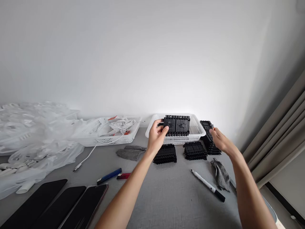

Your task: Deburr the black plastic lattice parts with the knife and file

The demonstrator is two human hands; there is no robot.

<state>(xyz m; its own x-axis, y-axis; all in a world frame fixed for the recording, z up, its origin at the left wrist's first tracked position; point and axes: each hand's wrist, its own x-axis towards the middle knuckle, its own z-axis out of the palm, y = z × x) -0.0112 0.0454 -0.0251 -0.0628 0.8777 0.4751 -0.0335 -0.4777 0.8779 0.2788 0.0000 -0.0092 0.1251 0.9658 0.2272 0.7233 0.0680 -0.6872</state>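
My left hand (156, 136) is closed on the left end of a black ribbed plastic block (176, 125), holding it up in front of a white mesh basket (199, 133). My right hand (218, 140) reaches toward a tall row of the same black parts (206, 135) right of the basket, fingers pinched on a small thing I cannot make out. Two low stacks of black parts (165, 154) (194, 150) lie on the grey table just before the basket.
A second white basket (130, 137) with white cables sits left, beside heaped clear plastic bags (35, 133). A marker (207, 185), grey cloths (221, 175) (130, 153), a blue pen (109, 176), a red lighter (124, 176) and three dark phones (59, 206) lie on the table. Curtains (281, 133) hang right.
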